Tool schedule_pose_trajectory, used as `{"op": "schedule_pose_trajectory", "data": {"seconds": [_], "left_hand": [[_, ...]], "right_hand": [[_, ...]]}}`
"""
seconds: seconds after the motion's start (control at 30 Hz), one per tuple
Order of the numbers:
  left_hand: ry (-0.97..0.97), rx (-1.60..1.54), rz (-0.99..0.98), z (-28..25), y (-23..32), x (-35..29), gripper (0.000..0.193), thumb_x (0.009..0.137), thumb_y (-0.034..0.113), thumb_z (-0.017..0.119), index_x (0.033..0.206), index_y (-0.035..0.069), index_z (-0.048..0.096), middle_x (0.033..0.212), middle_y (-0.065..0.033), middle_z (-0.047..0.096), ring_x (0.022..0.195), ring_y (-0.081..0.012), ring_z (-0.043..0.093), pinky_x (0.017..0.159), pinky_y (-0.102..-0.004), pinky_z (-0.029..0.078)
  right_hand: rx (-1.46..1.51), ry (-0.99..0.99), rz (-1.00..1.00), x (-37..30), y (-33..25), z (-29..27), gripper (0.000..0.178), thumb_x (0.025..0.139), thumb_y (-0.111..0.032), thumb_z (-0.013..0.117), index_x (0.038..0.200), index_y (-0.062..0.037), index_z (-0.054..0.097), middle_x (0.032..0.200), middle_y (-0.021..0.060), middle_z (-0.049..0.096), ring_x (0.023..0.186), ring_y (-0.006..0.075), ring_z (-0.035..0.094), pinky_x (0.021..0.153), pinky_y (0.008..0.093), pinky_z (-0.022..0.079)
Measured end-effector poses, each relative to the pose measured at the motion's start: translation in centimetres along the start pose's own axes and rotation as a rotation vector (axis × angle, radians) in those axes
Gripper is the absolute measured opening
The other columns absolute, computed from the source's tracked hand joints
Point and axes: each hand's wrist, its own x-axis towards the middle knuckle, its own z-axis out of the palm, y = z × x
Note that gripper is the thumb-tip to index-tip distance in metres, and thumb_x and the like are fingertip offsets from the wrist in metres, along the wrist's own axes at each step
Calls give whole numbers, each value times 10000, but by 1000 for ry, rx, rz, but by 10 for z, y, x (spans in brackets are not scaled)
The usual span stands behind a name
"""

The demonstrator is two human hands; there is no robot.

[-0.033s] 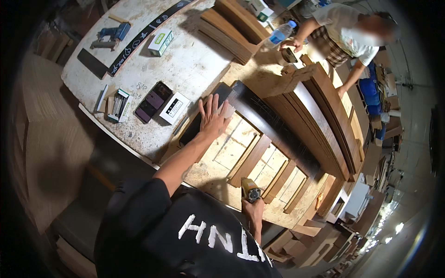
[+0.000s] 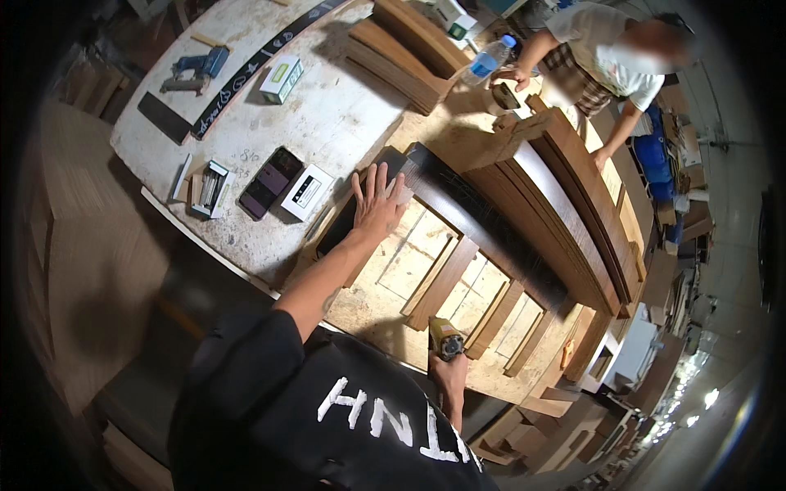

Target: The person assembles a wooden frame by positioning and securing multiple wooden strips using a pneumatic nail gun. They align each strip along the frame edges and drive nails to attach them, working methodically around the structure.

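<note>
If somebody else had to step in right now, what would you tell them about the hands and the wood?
Left hand: flat, fingers spread, pressing on the corner of the dark wooden frame on the workbench.
Right hand: gripping a small yellow-and-black power tool at the frame's near edge.
Several slats already sit across the frame; whether they are fixed cannot be told.
A phone and small boxes lie just left of the hand. Another person works at the far end.

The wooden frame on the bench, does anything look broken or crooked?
Nothing stands out. The wooden frame lies flat, its slats evenly spaced; the left hand presses its corner, and the right hand holds a small power tool.
</note>
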Motion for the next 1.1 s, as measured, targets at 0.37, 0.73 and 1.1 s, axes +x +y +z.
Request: {"op": "schedule_pose_trajectory", "data": {"seconds": [0.37,0.73,1.1], "left_hand": [[-375,304,61,5,15,-23,627,1055,325,478,1626,126,311,1701,-208,188,1566,-398,154,1215,-684,57],[-359,423,209,33,24,-54,765,913,145,650,1597,24,331,1724,-176,131,1598,-326,88,1281,-560,31],[-226,173,506,37,33,-139,268,903,71,583,1129,-41,674,1234,-195,602,1262,-328,502,1199,-549,266]], "right_hand": [[127,39,107,-17,89,-17,359,760,-197,715,888,137,687,705,260,685,712,316,732,675,443,540],[650,-6,44,-23,71,-56,310,809,-48,732,1097,40,661,764,60,657,587,154,617,554,321,489],[731,44,-57,-31,48,-95,201,829,-48,741,1005,0,657,709,35,625,540,135,589,502,301,465]]}}
